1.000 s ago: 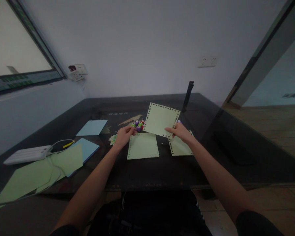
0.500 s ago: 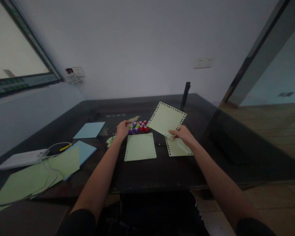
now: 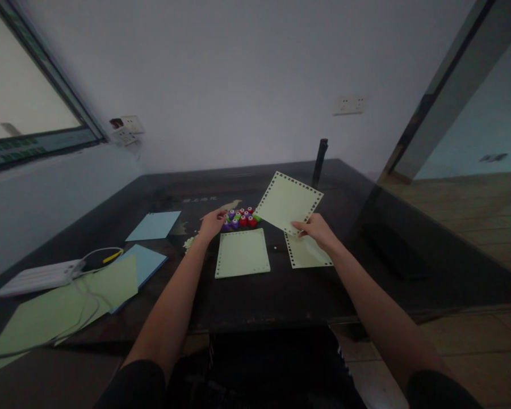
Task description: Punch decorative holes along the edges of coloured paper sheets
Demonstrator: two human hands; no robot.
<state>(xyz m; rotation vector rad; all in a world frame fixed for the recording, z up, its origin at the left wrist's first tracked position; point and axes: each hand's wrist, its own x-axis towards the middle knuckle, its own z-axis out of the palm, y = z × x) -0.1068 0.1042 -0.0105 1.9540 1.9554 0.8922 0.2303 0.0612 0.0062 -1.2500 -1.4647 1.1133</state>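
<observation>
Near the middle of the frame the right hand point(image 3: 317, 232) pinches the lower corner of a pale green sheet of paper point(image 3: 288, 202) with holes punched along its edges, holding it tilted above the dark tabletop point(image 3: 281, 295). The left hand point(image 3: 212, 222) rests at the left edge of a cluster of small coloured punches point(image 3: 241, 218); whether its fingers grip one cannot be told. Just below the cluster lies a second green sheet point(image 3: 242, 253), flat, and beside it to the right a third sheet point(image 3: 307, 253) lies partly under the right hand. At lower left sit blue sheets point(image 3: 154, 225), plain green paper point(image 3: 63, 307) and a white power strip point(image 3: 40, 277).
</observation>
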